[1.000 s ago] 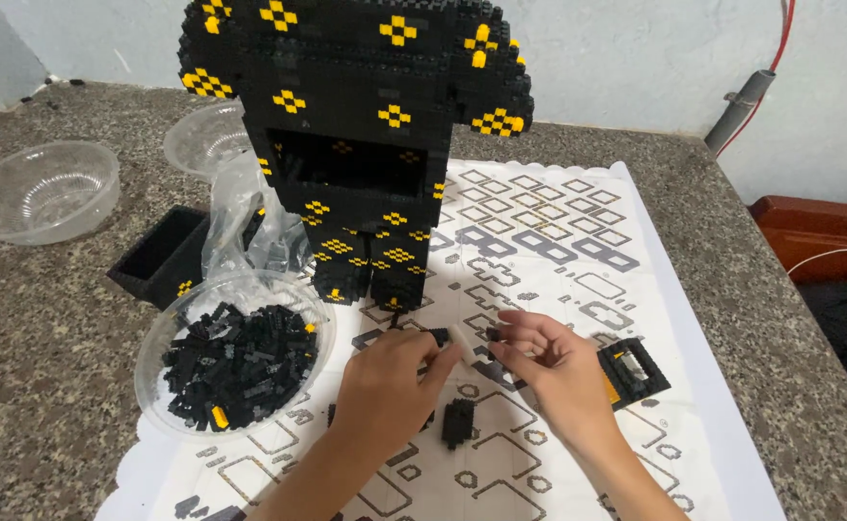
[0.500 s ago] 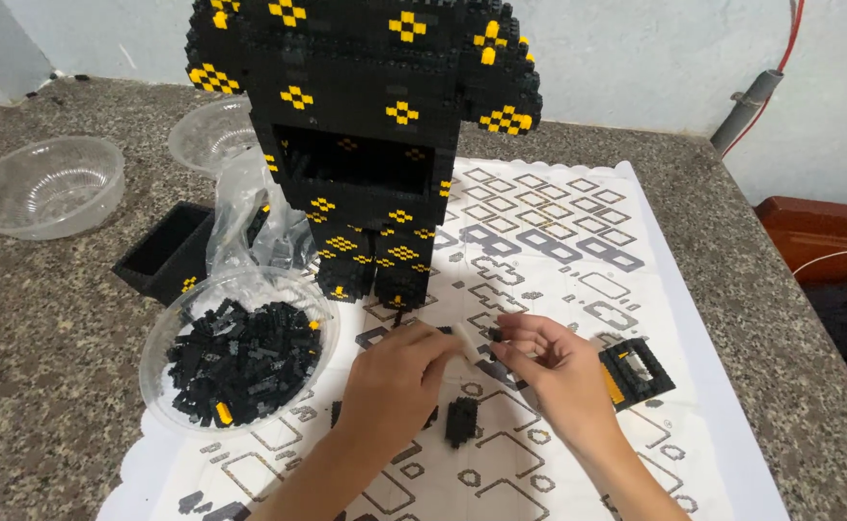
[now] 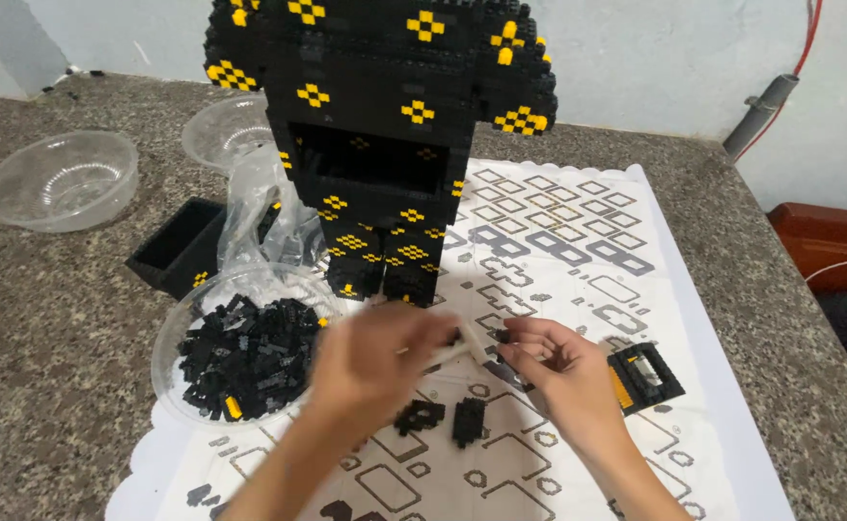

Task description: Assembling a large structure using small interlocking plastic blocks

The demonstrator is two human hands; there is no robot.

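Observation:
A tall black block figure with yellow patterns stands on a white patterned mat. In front of it my left hand, blurred, grips a thin pale stick-like tool that points to the right. My right hand sits just beside it, fingers pinched on a small black piece near the tool's tip. Two small black block clusters lie on the mat below my hands. A clear bowl full of small black pieces, with a few yellow ones, sits left of my left hand.
A small black and yellow square block frame lies right of my right hand. A black open box and a crumpled clear bag sit left of the figure. Two more clear bowls stand at the back left on the granite counter.
My left hand has shifted up and to the right, toward my right hand, and is motion-blurred. The camera view has dropped slightly. My right hand stays almost in place.

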